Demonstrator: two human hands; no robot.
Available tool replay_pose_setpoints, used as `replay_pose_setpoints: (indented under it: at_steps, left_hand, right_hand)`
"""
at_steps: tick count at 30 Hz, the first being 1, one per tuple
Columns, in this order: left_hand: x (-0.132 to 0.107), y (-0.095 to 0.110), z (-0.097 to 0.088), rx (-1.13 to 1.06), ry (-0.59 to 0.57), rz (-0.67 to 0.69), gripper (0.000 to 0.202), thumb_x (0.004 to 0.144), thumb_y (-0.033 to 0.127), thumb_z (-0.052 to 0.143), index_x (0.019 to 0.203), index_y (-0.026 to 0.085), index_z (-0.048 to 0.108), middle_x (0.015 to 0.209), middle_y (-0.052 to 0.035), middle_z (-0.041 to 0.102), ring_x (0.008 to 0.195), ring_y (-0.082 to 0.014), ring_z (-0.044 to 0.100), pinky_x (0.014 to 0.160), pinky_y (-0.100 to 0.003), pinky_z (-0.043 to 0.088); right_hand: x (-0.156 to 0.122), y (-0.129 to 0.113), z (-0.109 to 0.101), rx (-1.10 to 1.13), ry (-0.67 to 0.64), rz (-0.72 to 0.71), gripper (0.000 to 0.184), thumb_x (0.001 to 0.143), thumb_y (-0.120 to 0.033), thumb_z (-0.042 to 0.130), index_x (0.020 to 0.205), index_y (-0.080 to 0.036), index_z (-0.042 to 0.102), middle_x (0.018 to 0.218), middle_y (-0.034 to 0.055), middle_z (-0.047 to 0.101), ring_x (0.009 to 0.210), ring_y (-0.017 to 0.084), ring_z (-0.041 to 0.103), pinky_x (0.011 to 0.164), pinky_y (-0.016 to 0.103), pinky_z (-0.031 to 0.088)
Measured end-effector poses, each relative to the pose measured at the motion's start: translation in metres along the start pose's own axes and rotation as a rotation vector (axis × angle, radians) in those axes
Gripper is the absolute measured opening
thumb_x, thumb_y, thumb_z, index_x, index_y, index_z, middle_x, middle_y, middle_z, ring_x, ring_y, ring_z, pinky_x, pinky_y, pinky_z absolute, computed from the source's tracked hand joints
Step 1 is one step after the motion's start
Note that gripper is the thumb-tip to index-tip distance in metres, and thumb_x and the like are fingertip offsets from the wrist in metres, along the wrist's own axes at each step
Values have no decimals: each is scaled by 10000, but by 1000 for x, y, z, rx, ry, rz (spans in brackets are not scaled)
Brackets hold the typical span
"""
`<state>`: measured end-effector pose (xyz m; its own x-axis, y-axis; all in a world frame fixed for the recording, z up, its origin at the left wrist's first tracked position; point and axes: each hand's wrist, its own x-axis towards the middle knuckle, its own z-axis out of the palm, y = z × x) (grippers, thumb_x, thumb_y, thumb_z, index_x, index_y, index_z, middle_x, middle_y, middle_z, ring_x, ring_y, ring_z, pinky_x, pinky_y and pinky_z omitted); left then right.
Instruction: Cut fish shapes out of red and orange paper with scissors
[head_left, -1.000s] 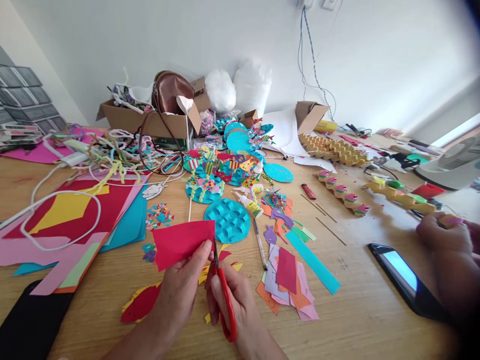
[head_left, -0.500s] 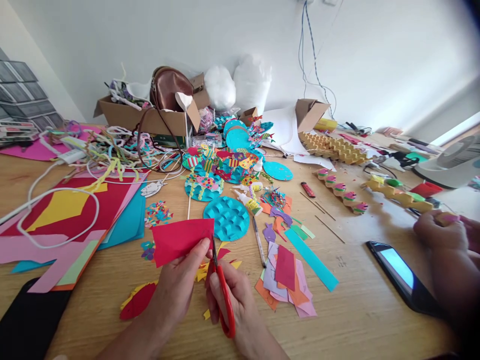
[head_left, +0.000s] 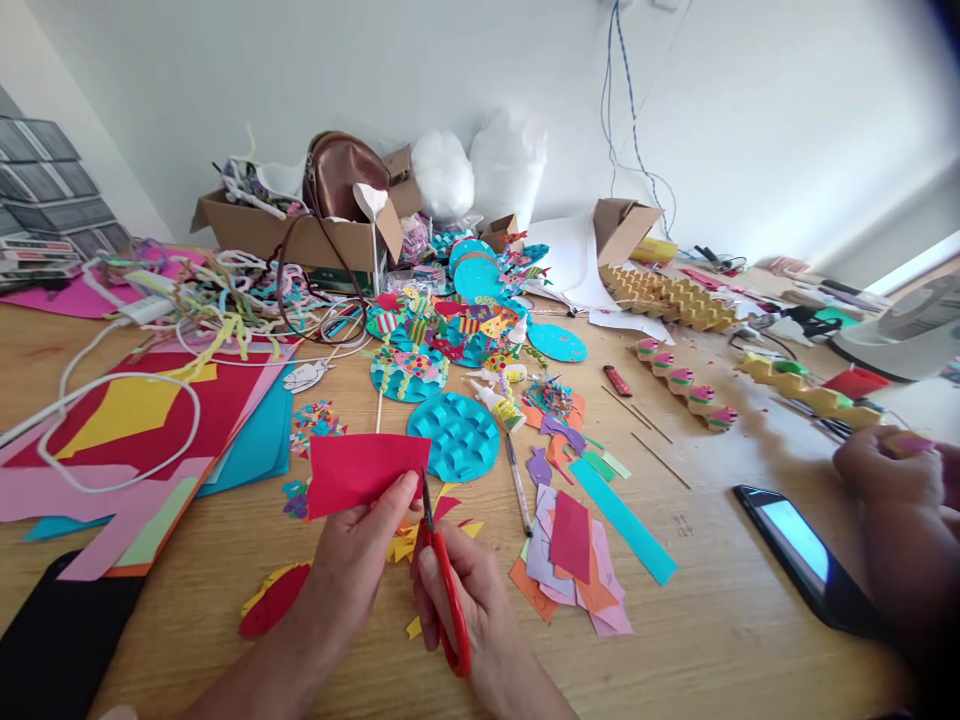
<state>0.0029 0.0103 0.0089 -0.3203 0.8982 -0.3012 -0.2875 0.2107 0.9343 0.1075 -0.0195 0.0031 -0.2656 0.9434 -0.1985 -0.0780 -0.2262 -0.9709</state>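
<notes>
gripping a red paper piece (head_left: 360, 470) in the left hand (head_left: 352, 555), with thumb pressed on top near the lower right corner, and holding it just above the desk (head_left: 697, 630). closed around the red handles of a pair of scissors (head_left: 453, 590) in the right hand (head_left: 480, 590), with blades pointing away from the body, up against the right edge of the red paper piece; hard to tell whether biting in.

between and just beyond the hands, yellow scraps (head_left: 405, 543). close beside the left forearm, a red fish-shaped piece (head_left: 277, 603) edged in yellow. just past the red paper piece, a bumpy turquoise disc (head_left: 454, 437), lying flat. right of the disc, a glue bottle (head_left: 501, 407) and a pen (head_left: 517, 485). further right, a loose pile of paper scraps (head_left: 570, 545), with a turquoise strip (head_left: 624, 520) lying slantwise beside it.

well apart on the right, a phone (head_left: 802, 555) with lit screen, near another person's hand (head_left: 889, 475). far left, layered coloured sheets (head_left: 244, 405) under a looped white cable (head_left: 61, 400). at the back, an open cardboard box (head_left: 322, 245) with a brown bag (head_left: 345, 175).
</notes>
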Motion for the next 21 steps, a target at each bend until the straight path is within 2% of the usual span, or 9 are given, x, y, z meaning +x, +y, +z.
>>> replay_pose_setpoints:
  at_steps: [6, 11, 18, 21]
  left_hand:
    - [-2, 2, 0, 8, -3, 9, 241, 592, 403, 739, 580, 169, 686, 626, -35, 716, 670, -219, 662, 667, -295, 512]
    - [-4, -1, -2, 23, -26, -48, 266, 610, 423, 723, 532, 175, 666, 573, -30, 688, 635, -210, 646, 631, -281, 502]
    - [-5, -5, -2, 4, -64, -66, 264, 645, 423, 725, 563, 176, 679, 576, 2, 674, 613, -170, 611, 603, -244, 491]
    - [-6, -4, -2, 23, -64, -66, 264, 652, 415, 723, 551, 177, 668, 568, 7, 672, 605, -174, 615, 598, -245, 490]
  right_hand:
    - [-1, 0, -1, 18, -33, -31, 553, 763, -732, 448, 589, -209, 401, 416, -69, 402, 356, 66, 343, 368, 180, 283]
    - [-2, -2, 0, 49, -35, -56, 509, 806, -667, 463, 612, -198, 422, 446, -65, 412, 387, 73, 361, 390, 180, 282]
    - [-2, 4, -3, 60, -46, -81, 468, 856, -599, 447, 619, -197, 411, 465, -64, 407, 405, 72, 363, 397, 172, 282]
    - [-2, 4, -3, 50, -41, -85, 471, 852, -615, 438, 628, -201, 414, 472, -63, 405, 411, 78, 375, 398, 175, 297]
